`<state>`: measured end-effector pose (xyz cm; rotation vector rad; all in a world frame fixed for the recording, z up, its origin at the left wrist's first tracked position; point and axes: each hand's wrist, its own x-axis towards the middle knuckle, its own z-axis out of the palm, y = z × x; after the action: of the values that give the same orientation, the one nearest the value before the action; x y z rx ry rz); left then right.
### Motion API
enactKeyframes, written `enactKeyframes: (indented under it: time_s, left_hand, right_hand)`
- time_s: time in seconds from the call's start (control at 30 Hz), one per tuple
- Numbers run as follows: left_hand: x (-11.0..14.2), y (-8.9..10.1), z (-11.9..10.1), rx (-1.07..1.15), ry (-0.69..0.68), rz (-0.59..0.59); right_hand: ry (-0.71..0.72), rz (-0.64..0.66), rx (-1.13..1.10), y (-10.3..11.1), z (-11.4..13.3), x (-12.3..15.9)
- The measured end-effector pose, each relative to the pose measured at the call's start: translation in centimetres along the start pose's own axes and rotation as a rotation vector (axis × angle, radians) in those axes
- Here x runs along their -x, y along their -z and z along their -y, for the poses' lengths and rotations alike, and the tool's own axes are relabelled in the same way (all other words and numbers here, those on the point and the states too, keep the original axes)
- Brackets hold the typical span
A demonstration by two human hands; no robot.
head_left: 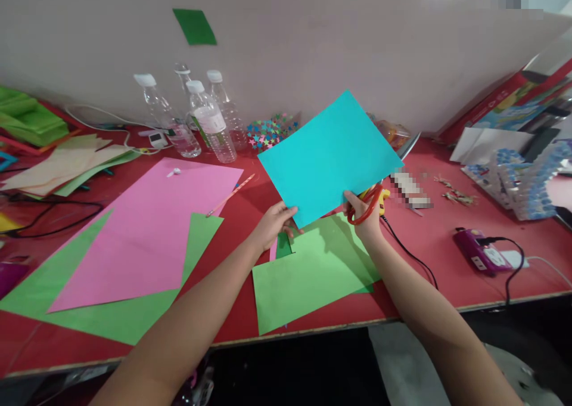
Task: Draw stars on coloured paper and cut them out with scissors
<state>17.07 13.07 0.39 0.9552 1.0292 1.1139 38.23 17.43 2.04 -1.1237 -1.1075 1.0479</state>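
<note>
A turquoise sheet of paper (pixel 330 155) is raised above the table, tilted. My left hand (pixel 274 224) pinches its lower left corner between thumb and fingers. My right hand (pixel 364 212) grips its lower edge with the thumb on top, and red-handled scissors (pixel 375 202) hang in the same hand, their blades mostly behind the paper. Below lies a light green sheet (pixel 313 281), partly shaded by the hands, with bits of darker green and pink paper under it.
A large pink sheet (pixel 143 233) overlaps a green one (pixel 107 322) on the left, with a pencil (pixel 230 195) beside it. Plastic bottles (pixel 210 120) and star cutouts (pixel 270 133) stand by the wall. A purple power adapter (pixel 482 252) with cables is on the right of the red table (pixel 429 263).
</note>
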Motion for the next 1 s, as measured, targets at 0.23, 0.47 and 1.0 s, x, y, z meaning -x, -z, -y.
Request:
enactKeyframes:
  time_s: [0.23,0.47,1.0]
  left_hand:
    - [-1.2,2.4,-1.0,0.040,-0.245,-0.330]
    - [-1.3,3.5,-2.1,0.075,-0.391,-0.513]
    - [0.3,0.7,-1.3,-0.005,-0.433,-0.417]
  right_hand:
    - [-0.012,0.283,0.267,1.2,2.2,0.4]
    - [0.092,0.816,1.026,1.6,4.0,1.8]
    - [-0.121,0.904,0.831,0.0,4.2,3.7]
